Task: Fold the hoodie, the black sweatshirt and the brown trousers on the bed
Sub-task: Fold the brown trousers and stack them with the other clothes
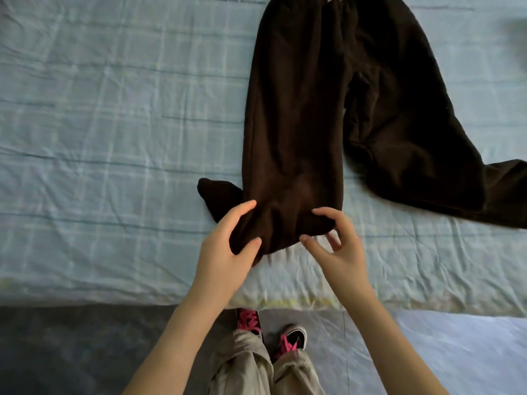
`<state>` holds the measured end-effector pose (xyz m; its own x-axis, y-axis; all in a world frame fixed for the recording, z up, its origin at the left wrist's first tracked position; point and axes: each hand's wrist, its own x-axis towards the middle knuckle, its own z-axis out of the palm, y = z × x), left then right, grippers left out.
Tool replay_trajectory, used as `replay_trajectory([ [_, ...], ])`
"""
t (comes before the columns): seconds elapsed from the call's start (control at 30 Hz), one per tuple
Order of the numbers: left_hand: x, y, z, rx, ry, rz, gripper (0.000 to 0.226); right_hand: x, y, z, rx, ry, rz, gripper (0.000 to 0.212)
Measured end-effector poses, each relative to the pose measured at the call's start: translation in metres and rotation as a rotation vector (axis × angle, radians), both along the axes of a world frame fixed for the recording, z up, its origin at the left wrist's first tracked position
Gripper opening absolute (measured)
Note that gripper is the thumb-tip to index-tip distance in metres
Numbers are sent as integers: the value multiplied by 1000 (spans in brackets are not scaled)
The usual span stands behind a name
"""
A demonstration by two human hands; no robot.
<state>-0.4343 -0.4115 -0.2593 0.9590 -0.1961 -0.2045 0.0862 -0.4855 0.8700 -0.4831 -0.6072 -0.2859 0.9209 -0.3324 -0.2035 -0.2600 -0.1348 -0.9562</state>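
The brown trousers (313, 109) lie spread on the bed, waistband at the top edge of the view, legs running toward me. One leg runs straight down to my hands; the other angles off to the right edge. My left hand (228, 246) grips the bunched cuff of the near leg between thumb and fingers. My right hand (339, 246) is at the same cuff's right side, thumb and forefinger curled around the fabric's edge, the other fingers spread loose. The hoodie and black sweatshirt are out of view.
The bed (114, 138) has a wrinkled light blue checked sheet, its near edge running across below my hands. My feet in dark shoes with pink laces (273, 334) stand on the floor close to the edge.
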Motion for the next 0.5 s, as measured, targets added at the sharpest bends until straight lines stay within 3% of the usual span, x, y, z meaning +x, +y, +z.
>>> replay_trajectory([
  [0.13, 11, 7, 34, -182, 69, 74, 44, 4, -14, 42, 77, -67, -6, 34],
  [0.27, 15, 16, 31, -151, 172, 56, 42, 2, -18, 55, -101, 87, 48, 33],
  [0.33, 9, 19, 12, 19, 241, 13, 46, -3, -17, 42, -263, 233, 106, 37],
  [0.4, -6, 21, -12, 345, 244, -82, 55, -12, -15, 25, -502, 414, 253, 53],
  [0.47, -20, 19, -31, 681, 83, -156, 63, -20, -11, 5, -811, 509, 343, 64],
  [0.5, -24, 15, -38, 741, -41, -172, 64, -22, -7, -4, -925, 455, 341, 65],
])
